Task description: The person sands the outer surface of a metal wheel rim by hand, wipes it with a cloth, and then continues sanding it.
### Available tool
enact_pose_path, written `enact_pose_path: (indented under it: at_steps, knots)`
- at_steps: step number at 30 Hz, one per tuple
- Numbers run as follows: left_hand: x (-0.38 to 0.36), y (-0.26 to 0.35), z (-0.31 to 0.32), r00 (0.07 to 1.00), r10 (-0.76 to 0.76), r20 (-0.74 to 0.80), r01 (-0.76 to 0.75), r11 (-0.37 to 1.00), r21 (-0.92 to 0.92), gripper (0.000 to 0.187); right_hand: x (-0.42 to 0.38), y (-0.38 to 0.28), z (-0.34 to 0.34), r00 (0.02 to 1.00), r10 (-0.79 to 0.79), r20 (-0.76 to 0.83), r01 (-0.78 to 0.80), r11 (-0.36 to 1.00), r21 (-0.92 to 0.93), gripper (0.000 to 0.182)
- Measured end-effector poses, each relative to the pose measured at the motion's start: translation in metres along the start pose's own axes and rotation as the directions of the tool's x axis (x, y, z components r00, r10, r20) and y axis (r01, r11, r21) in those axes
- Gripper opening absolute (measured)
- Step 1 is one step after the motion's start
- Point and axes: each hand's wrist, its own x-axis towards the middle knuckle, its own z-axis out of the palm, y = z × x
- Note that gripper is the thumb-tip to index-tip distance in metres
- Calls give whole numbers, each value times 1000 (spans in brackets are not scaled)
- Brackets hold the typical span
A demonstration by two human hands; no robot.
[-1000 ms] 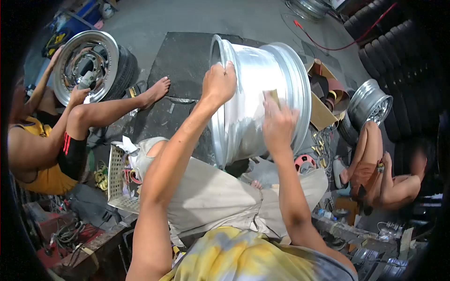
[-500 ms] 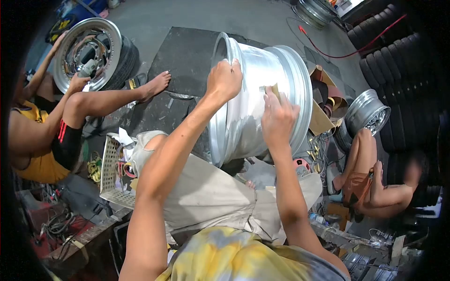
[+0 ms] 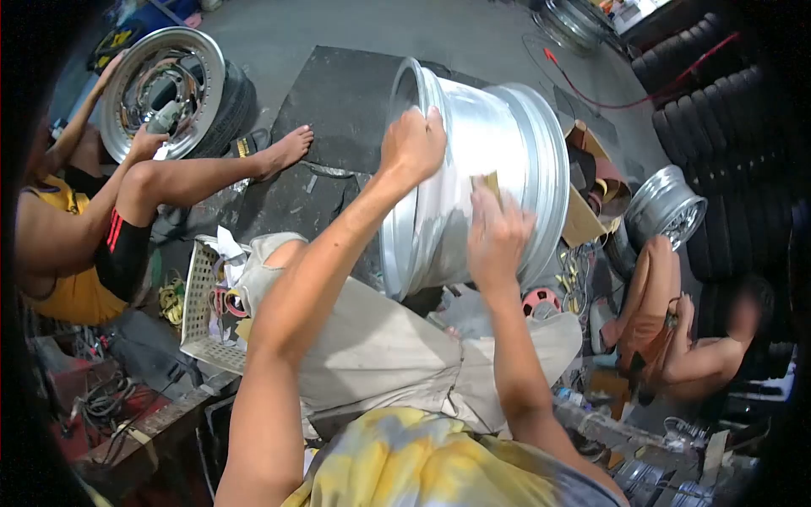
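Observation:
A large bare-metal wheel rim (image 3: 477, 114) lies on its side in front of my knees, with a shiny barrel and a dull, pale patch on its left part. My left hand (image 3: 414, 145) is closed around the rim's left lip at the top. Pressed against the barrel is a small folded brownish piece of sandpaper (image 3: 488, 183), pinched in the fingers of my right hand (image 3: 500, 241). That hand is a little blurred by motion. The underside of the rim is hidden.
At left a person holds a power tool (image 3: 166, 117) against another wheel (image 3: 118, 97). A second person sits at right near a smaller rim (image 3: 667, 203). Beside me stand a plastic basket (image 3: 198, 313) and a cardboard box (image 3: 581, 215). Stacked tyres (image 3: 710, 127) line the right.
My right hand and the sandpaper have shifted slightly down the barrel, towards me. My left hand keeps its hold on the lip; the whole view has moved a little.

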Motion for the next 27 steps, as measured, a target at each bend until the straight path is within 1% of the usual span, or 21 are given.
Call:
enact_pose_path:
  at_steps: [1,3,4,5,7,8,9,11,12,13,15,17,19,20,21,23,24,25,27]
  knots:
    - [-1,1,0,999,36,-21,-36,999,5,53,11,2,5,1000,15,1,-15,1000,0,33]
    - [-1,4,-2,1000,20,-14,-20,1000,5,52,34,3,15,998,55,-39,-54,998,26,33]
    - [0,4,-1,999,18,-26,-18,1000,11,52,28,5,18,998,52,-23,-52,998,-20,31]
    - [4,3,-1,999,14,-44,-14,1000,14,52,17,1,14,999,41,-33,-42,999,-16,31]
    - [4,4,-1,999,15,-36,-15,1000,5,52,-5,-5,4,998,58,-21,-57,997,61,29]
    - [2,2,-1,1000,13,-13,-13,1000,1,53,-3,-4,2,999,35,-29,-34,999,40,30]
    - [-3,0,1,1000,10,9,-11,1000,9,53,3,-4,2,998,58,-23,-57,998,37,30]
    - [1,5,-4,1000,-18,23,18,1000,13,52,35,2,12,999,47,-19,-48,999,-13,34]
    - [-1,10,-9,997,-51,54,51,999,10,51,40,2,14,999,28,-20,-29,998,-62,35]
    - [1,10,-10,998,-25,62,24,1000,19,51,34,2,12,998,43,-45,-46,997,-65,35]
    - [6,-3,-2,1000,10,15,-10,1000,24,52,2,-2,2,1000,18,11,-18,998,-61,32]
    - [10,-7,1,999,34,22,-35,999,31,53,0,-8,-5,999,39,-26,-41,997,-72,30]
    - [6,-3,-1,999,-40,34,41,999,-12,54,17,-6,-3,1000,-8,-3,7,994,-107,33]
    - [5,1,-4,997,-63,32,63,998,13,54,30,-5,1,1000,-6,-5,5,992,-124,35]
    - [6,-3,-5,998,-45,40,44,999,24,54,27,-5,2,1000,9,-23,-12,992,-125,35]
    - [15,-16,-1,998,-3,55,2,1000,16,54,16,-5,7,1000,-4,-9,3,997,-79,40]
    - [8,-7,-4,999,22,34,-22,1000,-5,55,2,-9,-1,999,7,33,-5,997,-77,42]
    - [6,-2,-6,999,32,42,-31,999,-6,55,2,-8,-2,1000,15,26,-13,996,-83,42]
    - [2,2,-7,998,-42,46,41,999,22,57,-2,-10,-2,1000,-15,8,15,997,-73,44]
